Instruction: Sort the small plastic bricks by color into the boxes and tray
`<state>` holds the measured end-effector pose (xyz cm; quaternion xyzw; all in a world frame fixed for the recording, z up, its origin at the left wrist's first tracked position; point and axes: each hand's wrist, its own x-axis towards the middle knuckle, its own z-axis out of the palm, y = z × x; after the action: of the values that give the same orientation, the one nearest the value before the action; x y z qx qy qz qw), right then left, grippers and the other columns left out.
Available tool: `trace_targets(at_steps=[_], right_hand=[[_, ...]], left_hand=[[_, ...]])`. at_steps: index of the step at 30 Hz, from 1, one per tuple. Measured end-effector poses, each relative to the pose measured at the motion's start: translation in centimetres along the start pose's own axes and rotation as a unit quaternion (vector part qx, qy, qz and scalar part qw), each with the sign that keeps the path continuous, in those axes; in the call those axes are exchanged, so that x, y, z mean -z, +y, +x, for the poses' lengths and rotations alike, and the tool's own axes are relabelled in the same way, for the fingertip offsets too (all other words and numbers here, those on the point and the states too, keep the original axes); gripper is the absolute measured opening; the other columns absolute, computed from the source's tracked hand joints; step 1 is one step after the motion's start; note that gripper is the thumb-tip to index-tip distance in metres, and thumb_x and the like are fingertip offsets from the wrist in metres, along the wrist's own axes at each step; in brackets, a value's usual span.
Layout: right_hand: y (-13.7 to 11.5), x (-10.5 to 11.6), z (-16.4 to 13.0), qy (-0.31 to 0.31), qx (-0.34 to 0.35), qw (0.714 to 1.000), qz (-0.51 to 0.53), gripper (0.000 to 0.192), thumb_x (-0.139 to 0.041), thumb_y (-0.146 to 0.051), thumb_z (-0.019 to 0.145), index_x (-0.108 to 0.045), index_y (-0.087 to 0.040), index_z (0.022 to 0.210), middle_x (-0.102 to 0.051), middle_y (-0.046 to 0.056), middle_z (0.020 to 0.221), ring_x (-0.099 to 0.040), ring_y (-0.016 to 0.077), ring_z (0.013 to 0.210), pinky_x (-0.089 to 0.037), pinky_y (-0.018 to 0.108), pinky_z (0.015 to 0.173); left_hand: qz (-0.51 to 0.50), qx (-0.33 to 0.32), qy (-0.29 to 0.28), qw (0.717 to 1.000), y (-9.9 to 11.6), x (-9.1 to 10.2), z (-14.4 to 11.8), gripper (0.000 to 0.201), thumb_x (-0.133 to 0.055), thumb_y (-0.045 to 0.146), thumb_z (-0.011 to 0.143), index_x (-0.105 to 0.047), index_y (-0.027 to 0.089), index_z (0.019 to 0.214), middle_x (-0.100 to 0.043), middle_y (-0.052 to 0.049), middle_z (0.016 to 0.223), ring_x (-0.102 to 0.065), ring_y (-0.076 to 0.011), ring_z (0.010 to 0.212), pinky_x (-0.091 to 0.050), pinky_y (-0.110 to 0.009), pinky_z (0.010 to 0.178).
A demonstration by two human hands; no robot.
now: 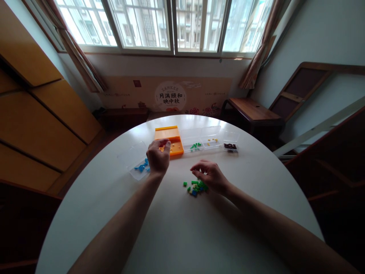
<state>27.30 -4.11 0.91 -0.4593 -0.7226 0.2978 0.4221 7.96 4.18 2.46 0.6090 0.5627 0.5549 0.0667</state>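
Looks partway, with green pieces (195, 146) boxed, mixed pile (196, 188) left. Can't tell grip of left hand (157, 158) by orange box (178, 153) or right hand (211, 176).

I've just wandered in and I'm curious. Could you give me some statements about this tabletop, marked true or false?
1. The left hand is at the orange box. True.
2. The orange box is shut. False: it stands open.
3. The right hand is beside the toy brick pile. True.
4. That pile lies inside the orange box. False: it lies on the white table.
5. The white table is square. False: its edge is curved.
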Motion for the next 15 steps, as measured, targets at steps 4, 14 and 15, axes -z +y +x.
trace_targets(at_steps=[4, 14, 15], right_hand=[[0.2, -0.3, 0.0, 0.01, 0.001, 1.0, -0.009, 0.01, -0.062, -0.019, 0.082, -0.071, -0.018, 0.084, -0.063, 0.001, 0.074, -0.054, 0.0101, 0.062, -0.043, 0.022, 0.059], [0.0, -0.3, -0.3, -0.086, 0.104, 0.985, -0.106, 0.021, -0.062, -0.01, 0.083, -0.074, -0.023, 0.094, -0.064, 0.004, 0.09, -0.058, 0.0154, 0.083, -0.046, 0.028, 0.078], [-0.2, -0.3, -0.4, -0.117, 0.128, 0.977, -0.125, 0.024, -0.061, -0.009, 0.084, -0.074, -0.025, 0.097, -0.064, 0.005, 0.092, -0.057, 0.0162, 0.086, -0.045, 0.029, 0.08]], left_hand=[[-0.015, 0.001, -0.023, 1.0, -0.4, 0.7, -2.2, 0.02, -0.058, 0.032, 0.083, -0.069, 0.016, 0.087, -0.069, -0.006, 0.086, -0.064, -0.0181, 0.077, -0.051, -0.03, 0.07], [-0.01, -0.029, -0.065, 0.997, -0.1, 1.6, -4.3, 0.017, -0.057, 0.032, 0.084, -0.067, 0.017, 0.084, -0.068, -0.005, 0.085, -0.063, -0.019, 0.08, -0.05, -0.031, 0.07], [-0.012, -0.035, -0.07, 0.997, 0.2, 1.6, -4.5, 0.017, -0.057, 0.032, 0.084, -0.067, 0.017, 0.084, -0.068, -0.004, 0.084, -0.063, -0.0188, 0.079, -0.05, -0.031, 0.07]])
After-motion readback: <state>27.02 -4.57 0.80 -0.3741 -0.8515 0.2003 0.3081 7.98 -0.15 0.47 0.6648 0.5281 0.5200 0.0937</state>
